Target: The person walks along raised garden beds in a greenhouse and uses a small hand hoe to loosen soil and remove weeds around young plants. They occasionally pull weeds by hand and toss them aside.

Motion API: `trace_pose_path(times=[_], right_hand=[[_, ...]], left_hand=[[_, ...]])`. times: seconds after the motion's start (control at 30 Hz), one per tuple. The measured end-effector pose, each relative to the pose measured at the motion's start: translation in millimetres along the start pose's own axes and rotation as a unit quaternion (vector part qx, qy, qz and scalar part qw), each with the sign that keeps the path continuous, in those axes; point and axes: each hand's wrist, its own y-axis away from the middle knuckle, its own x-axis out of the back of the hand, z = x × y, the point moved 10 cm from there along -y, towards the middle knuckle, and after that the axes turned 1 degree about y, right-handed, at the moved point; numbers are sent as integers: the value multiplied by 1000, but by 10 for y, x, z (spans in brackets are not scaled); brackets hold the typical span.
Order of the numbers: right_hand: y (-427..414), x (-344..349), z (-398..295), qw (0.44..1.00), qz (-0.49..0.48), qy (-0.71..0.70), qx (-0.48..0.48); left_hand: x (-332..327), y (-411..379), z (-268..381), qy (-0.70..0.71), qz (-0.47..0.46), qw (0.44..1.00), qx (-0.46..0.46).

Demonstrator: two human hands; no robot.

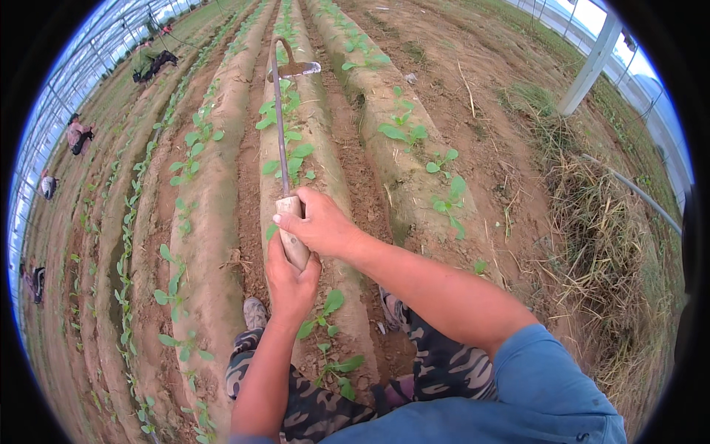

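Both my hands grip the wooden handle (290, 222) of a hoe. My right hand (316, 222) is wrapped round its upper part, and my left hand (291, 275) holds the butt end just below. From the handle a thin metal shaft (281, 122) runs away from me, over the leafy seedlings (294, 158) of the middle raised bed. At the far end a curved, rusty neck carries the hoe blade (299, 69), which shows above the same bed; whether it touches the soil I cannot tell. More seedlings (333, 319) grow between my legs.
Raised beds with seedling rows lie to the left (213, 166) and right (410, 166), with soil furrows between. Dry grass (599, 238) is heaped at the right, near a pale post (593, 66) and a pipe (638, 194). Several people (80, 136) are low among the left rows.
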Motion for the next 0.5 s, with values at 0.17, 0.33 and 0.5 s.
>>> trace_pose_path(times=[0.17, 0.33, 0.5], right_hand=[[-228, 750, 116, 988, 116, -88, -46], [-90, 1890, 926, 973, 133, 39, -187], [611, 2327, 1989, 946, 181, -104, -248]], left_hand=[[-100, 24, 47, 40, -69, 997, -15], [75, 206, -181, -84, -192, 976, 57], [184, 392, -79, -99, -198, 975, 9]])
